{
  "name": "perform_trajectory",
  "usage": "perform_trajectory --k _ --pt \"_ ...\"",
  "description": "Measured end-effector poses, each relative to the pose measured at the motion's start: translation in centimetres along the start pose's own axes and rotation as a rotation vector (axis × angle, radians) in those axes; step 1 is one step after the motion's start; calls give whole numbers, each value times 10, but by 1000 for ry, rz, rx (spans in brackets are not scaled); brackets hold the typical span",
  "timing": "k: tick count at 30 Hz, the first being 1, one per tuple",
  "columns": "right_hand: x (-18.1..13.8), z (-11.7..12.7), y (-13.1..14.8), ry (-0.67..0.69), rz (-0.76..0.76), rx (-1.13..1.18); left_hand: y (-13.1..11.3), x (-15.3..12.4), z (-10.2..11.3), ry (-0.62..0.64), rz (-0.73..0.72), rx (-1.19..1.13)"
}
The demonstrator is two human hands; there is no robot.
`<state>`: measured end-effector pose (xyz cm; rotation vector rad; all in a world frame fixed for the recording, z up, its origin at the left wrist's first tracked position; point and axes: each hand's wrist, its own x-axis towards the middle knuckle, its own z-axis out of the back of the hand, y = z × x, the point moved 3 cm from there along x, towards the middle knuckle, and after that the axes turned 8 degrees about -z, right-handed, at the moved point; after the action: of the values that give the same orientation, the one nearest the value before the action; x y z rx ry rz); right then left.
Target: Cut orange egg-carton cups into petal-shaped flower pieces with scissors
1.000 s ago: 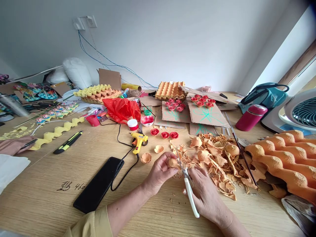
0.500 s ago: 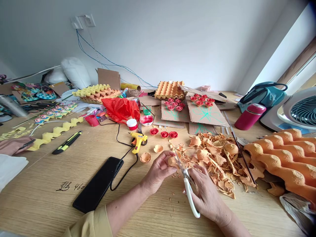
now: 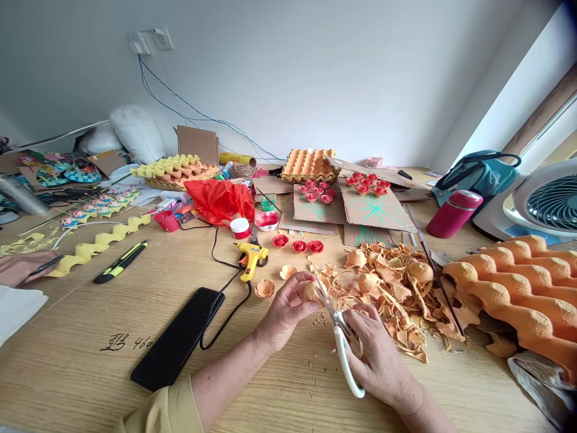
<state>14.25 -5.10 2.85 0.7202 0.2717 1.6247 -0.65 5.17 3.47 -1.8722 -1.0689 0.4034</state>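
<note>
Between the thumb and fingers of my left hand (image 3: 287, 313) is an orange egg-carton cup (image 3: 312, 293), partly hidden by the fingers. My right hand (image 3: 373, 355) grips white-handled scissors (image 3: 346, 367), whose blades point up and left against the cup's right side. Just left of the cup lie two cut orange cups, a petal-edged one (image 3: 265, 288) and a plainer one (image 3: 288, 272). Behind them sit three red paper roses (image 3: 299, 246). A heap of orange carton scraps (image 3: 392, 282) spreads behind and right of the scissors.
A yellow glue gun (image 3: 252, 257) and its cord lie left of centre, near a black phone (image 3: 178, 337). Orange egg trays (image 3: 518, 288) stand at the right, by a pink bottle (image 3: 454, 213). Another person's hand (image 3: 27, 270) holds a yellow carton strip (image 3: 97, 248) at far left.
The whole view has shifted slightly. My hands, the cup and the scissors keep nearly the same positions, with the blades still at the cup.
</note>
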Motion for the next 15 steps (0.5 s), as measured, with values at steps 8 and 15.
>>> perform_trajectory --k 8,15 --pt "1 0 -2 -38 -40 -7 0 3 6 5 -19 41" --pt "2 -3 -12 -41 -243 213 -2 4 3 -52 30 5"
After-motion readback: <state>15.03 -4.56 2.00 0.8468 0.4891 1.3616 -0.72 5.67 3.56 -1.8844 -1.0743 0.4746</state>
